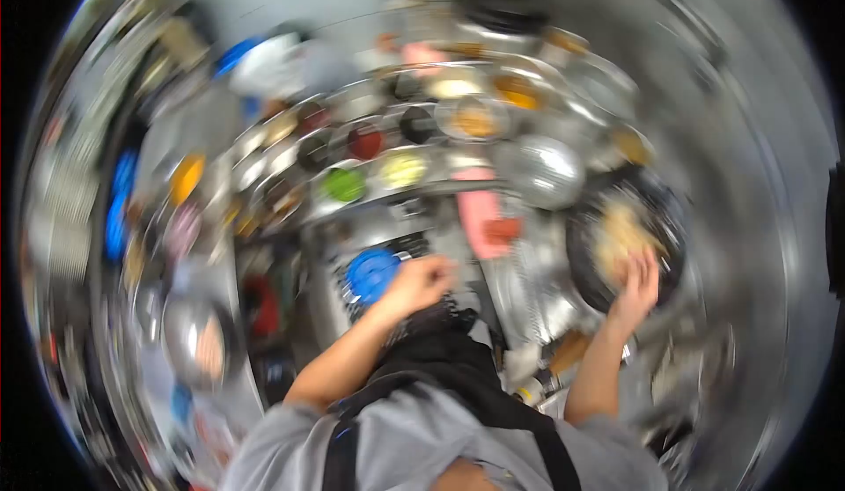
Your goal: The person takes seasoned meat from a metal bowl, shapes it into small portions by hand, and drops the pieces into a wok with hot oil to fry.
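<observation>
Lying lengthwise, pointing forward, pale food [618,231] in a pan [582,237] meets the right hand [635,287] (can't tell its grip).

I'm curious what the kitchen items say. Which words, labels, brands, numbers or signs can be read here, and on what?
None: the view is blurred, and no text can be read anywhere.
Yellow-and-white item at lower centre: too small and blurred to tell whether it bears print.
Blue round item by the left hand: no readable marking.
Dark pan at the right hand: no readable marking.
</observation>
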Demonstrator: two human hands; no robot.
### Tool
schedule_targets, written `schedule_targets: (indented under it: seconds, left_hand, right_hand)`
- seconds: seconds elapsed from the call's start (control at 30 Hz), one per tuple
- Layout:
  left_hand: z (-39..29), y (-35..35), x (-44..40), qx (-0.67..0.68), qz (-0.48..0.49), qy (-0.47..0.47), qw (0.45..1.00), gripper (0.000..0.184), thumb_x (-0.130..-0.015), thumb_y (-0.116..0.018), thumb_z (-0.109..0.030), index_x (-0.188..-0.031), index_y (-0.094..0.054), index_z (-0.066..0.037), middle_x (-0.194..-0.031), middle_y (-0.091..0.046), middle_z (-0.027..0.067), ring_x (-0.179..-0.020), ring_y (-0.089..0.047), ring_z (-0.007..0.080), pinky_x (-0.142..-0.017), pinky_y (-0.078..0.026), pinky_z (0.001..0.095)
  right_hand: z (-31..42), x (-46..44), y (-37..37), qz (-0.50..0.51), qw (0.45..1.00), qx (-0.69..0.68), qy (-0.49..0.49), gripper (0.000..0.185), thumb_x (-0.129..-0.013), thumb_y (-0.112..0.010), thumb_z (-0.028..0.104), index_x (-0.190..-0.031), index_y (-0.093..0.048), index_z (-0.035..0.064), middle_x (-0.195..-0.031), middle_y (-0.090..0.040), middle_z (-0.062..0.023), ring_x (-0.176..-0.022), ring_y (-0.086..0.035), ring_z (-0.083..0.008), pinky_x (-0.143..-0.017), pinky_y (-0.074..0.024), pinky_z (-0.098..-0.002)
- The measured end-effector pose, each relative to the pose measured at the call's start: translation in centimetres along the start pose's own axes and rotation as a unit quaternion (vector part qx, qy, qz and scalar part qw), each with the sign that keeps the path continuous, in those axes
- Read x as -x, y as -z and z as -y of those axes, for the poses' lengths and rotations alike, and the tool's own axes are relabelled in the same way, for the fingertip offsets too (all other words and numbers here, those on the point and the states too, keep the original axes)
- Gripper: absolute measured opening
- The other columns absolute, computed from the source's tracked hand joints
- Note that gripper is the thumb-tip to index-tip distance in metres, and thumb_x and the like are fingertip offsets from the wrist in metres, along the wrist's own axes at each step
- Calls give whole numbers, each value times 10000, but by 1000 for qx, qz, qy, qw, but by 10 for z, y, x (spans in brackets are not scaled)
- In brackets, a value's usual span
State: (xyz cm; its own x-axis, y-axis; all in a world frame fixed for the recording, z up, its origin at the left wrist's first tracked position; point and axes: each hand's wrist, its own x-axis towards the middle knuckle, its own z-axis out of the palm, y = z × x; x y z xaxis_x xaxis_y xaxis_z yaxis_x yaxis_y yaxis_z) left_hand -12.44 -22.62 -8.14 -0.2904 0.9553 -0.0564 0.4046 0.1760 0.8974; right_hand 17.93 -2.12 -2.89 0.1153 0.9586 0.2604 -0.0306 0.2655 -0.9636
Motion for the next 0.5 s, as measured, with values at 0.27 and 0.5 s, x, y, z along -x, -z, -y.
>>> schedule_targets:
  seconds: [0.27,0.5]
  left_hand:
    - [44,140,160,17,-196,-32,980,225,-781,-657,-128,-977,-647,-18,-786,-644,124,-709,-649,249,-664,-518,354]
    - [125,282,379,-73,-443,258,856,312,-774,-650,-202,-1036,-673,-36,-984,-670,174,-890,-658,279,-818,-510,377]
  right_hand:
    - [14,234,-191,412,905,-29,-105,339,-931,-525,43,-1264,-506,-19,-1011,-633,-122,-731,-643,-161,-561,-495,-215]
    - [36,335,-284,552,829,-25,-86,312,-927,-553,69,-1224,-537,-24,-980,-650,-114,-715,-638,-141,-560,-485,-218]
